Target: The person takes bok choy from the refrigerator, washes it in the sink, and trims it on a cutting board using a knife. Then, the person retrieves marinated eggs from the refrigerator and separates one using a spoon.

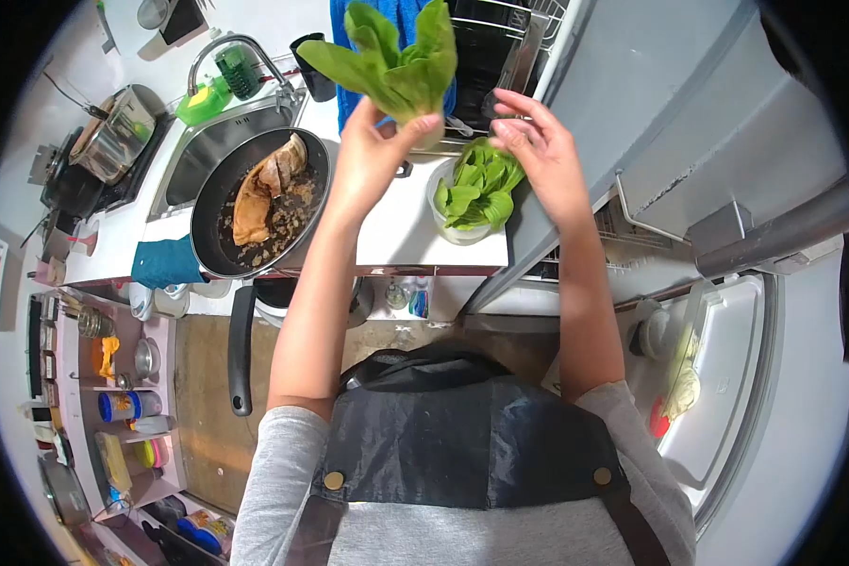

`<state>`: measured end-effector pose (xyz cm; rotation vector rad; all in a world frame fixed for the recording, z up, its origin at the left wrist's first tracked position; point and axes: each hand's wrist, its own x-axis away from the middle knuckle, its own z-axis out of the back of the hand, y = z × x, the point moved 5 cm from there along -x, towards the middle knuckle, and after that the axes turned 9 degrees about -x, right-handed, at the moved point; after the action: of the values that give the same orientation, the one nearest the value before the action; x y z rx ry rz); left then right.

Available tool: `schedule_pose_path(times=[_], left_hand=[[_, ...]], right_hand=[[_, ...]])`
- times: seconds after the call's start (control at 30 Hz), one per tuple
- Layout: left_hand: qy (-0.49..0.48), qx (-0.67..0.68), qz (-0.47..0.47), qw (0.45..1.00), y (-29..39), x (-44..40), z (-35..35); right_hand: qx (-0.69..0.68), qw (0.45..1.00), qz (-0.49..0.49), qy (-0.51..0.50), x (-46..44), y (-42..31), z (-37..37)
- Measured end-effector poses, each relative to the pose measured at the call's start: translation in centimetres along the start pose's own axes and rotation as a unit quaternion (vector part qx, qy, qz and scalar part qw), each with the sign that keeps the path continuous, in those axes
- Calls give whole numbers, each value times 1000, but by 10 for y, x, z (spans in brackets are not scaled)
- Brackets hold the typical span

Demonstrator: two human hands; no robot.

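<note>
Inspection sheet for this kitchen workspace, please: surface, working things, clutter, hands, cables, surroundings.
Surface: white countertop, steel sink set in.
Working things: leafy green bunch, raised; clear round bowl of cut green leaves, near counter's right end; round black pan of browned meat, long handle past front edge.
Clutter: teal cloth beside pan.
Hands: left hand grips bunch; right hand open, empty, above bowl.
Cables: none clearly made out.
Surroundings: stocked pink shelves, brown floor.

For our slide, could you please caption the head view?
Left hand lifts leafy greens beside a bowl of leaves; right hand hovers.
</note>
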<state>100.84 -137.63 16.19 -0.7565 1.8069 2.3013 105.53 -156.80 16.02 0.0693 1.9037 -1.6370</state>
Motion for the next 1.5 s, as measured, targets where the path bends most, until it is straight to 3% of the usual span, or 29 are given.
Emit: schedule_pose_path(times=[0.07,0.2,0.3,0.4,0.57,0.7,0.93,0.97,1.1,1.23,1.27,1.33,1.4,1.43,1.47,1.5], left_hand=[[5,-84,-11,996,-17,-2,7],[-71,-39,81,993,-52,11,-14],[-86,-77,57,992,-61,20,-27],[-131,-183,31,974,-55,18,-28],[-199,-343,-53,917,-34,11,-26],[-232,-445,14,865,-44,15,-27],[-190,-317,33,929,-38,28,-10],[-174,-326,32,929,-34,28,-7],[-111,-335,58,934,-17,23,5],[-110,-290,68,948,-28,28,6],[-115,-309,34,944,-31,31,3],[-134,-338,-41,931,-41,38,-7],[-162,-313,68,933,-58,44,-12],[-180,-291,69,937,-60,43,-11],[-196,-269,76,940,-63,44,-9],[-168,-228,69,956,-56,44,-6]], right_hand=[[146,989,4,37,7,-2,12],[290,954,-27,76,18,34,32],[372,923,-47,84,19,38,30],[362,923,-124,42,24,46,23],[269,948,-164,-40,38,52,8],[297,942,-151,-35,49,48,-5],[261,957,-123,30,51,40,-5],[274,958,-74,48,50,37,-5],[161,985,-57,24,37,20,-5],[246,964,-99,-28,33,30,-9],[251,964,-83,-33,42,29,-10],[312,946,82,30,70,-2,-10],[349,926,125,68,113,-52,5],[404,902,116,97,144,-76,26],[490,842,174,142,178,-104,51],[511,784,216,278,225,-139,100]])
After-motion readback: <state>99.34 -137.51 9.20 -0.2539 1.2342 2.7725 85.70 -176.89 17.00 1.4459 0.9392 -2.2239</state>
